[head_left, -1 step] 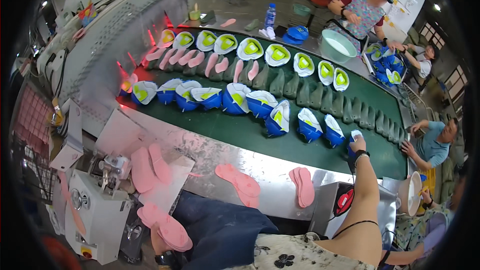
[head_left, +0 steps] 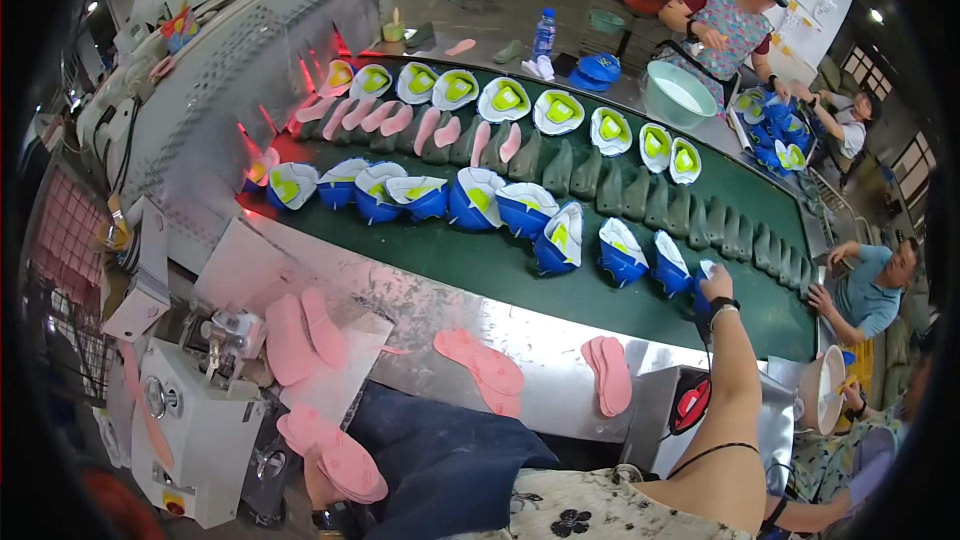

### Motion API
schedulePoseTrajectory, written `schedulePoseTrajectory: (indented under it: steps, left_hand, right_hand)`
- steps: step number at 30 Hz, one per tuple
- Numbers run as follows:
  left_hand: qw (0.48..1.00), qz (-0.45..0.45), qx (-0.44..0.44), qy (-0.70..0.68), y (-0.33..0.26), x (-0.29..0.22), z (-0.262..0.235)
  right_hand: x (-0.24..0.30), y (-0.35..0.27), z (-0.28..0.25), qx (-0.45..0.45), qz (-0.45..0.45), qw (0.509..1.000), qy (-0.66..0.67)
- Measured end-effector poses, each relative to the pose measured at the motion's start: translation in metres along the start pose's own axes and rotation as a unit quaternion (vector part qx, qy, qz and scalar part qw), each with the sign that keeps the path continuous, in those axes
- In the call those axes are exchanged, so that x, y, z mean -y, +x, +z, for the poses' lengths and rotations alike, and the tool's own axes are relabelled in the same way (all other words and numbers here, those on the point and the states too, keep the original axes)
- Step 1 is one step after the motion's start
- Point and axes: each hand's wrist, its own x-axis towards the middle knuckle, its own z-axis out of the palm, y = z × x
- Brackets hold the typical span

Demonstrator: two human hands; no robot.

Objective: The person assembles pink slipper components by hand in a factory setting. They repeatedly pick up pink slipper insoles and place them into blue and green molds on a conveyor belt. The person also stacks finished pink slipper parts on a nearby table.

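Observation:
At the right front of the green conveyor belt, my right hand (head_left: 717, 285) reaches out with its fingers closed on the rim of a blue shoe upper (head_left: 701, 298) with a white edge. Low on the left, my left hand (head_left: 318, 482) grips a small stack of pink insoles (head_left: 345, 460); the stack hides part of its fingers. Several more blue uppers with lime-yellow lining, such as one nearby upper (head_left: 670, 265), stand in a row along the belt's near side. Dark green shoe lasts (head_left: 655, 208) run down the middle, some at the left topped with pink insoles.
Pink insole piles (head_left: 480, 370) lie on the metal ledge (head_left: 400, 295) before me. A white machine (head_left: 195, 430) stands at lower left, and a metal box (head_left: 665, 410) below my right arm. Across the belt are a pale green basin (head_left: 680, 95) and a co-worker (head_left: 735, 25); others sit at right.

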Motion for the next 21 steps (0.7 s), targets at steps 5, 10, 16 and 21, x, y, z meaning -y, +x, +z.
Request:
schedulePoseTrajectory:
  steps: [5,10,16,21]
  left_hand:
    - [0.854,0.271,0.002,0.444,-0.004,0.011,-0.028]
    - [0.574,0.421,0.16,0.684,0.014,-0.017,-0.004]
    - [0.967,0.184,-0.137,0.108,0.001,-0.002,0.039]
    - [0.99,0.097,-0.095,0.024,-0.017,-0.016,0.002]
  right_hand:
    - [0.274,-0.059,-0.054,-0.051,-0.29,0.939,0.177]
    - [0.47,-0.264,-0.026,0.366,-0.51,0.708,0.324]
    - [0.521,-0.456,-0.003,0.428,-0.613,0.55,0.372]
    - [0.525,-0.494,0.011,0.455,-0.567,0.581,0.366]
